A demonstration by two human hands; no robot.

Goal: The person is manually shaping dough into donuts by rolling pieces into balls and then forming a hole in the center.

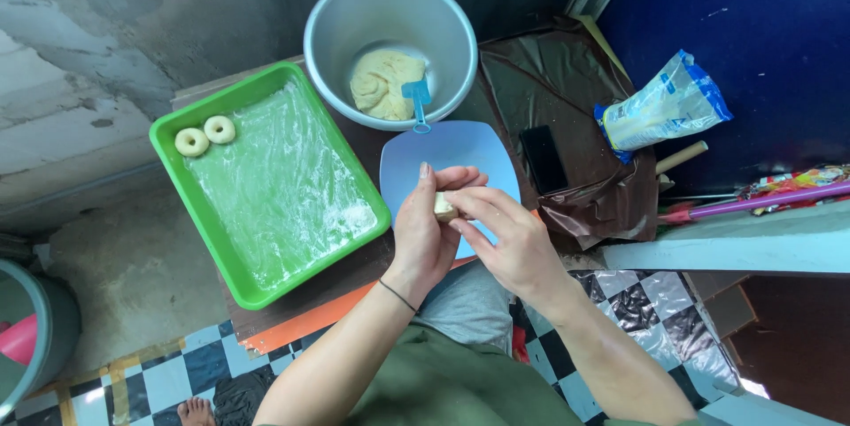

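A small piece of pale dough (444, 207) sits between both my hands, over a light blue cutting board (460, 147). My left hand (427, 229) cups it from below and my right hand (505, 236) presses its fingers on it from the right. Behind the board stands a metal bowl (345, 10) holding a lump of dough (381, 82) and a small blue scraper (417, 98). To the left, a green tray (190, 218) lined with floured plastic film carries two ring-shaped dough pieces (205, 135) in its far corner.
A black phone (543, 158) lies on brown plastic sheeting right of the board. A flour bag (662, 110) and a wooden rolling pin (682, 158) lie further right. A grey bucket (31, 337) stands at the lower left. Checkered flooring shows below.
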